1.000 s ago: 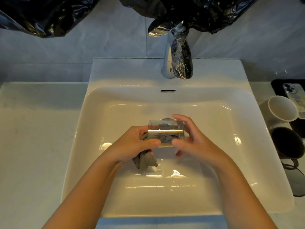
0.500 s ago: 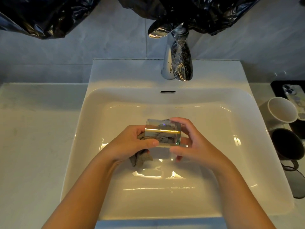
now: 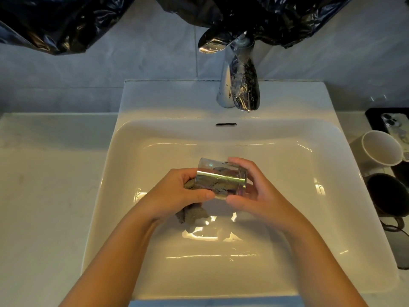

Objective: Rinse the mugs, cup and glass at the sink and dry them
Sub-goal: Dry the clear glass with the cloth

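Left of the white ceramic sink basin (image 3: 287,151): bare pale stone tabletop (image 3: 44,173). Over the basin's middle, the left hand (image 3: 177,193) is clenched on a crumpled grey cloth (image 3: 192,214), thumb against the clear drinking glass with a gold band (image 3: 221,180). The cloth is stuffed into the glass from its left end, with a tail hanging below. The right hand (image 3: 254,196) is curled round the glass's other end.

Change: a moment ago the glass lay level, and now it is canted, band sloping down to the right. I read this as turning it around the cloth, so drying is under way and rinsing is done.

Right of the basin are a white ceramic mug (image 3: 381,149), apparently empty, and a dark mug (image 3: 387,193) whose inside is too dark to read.
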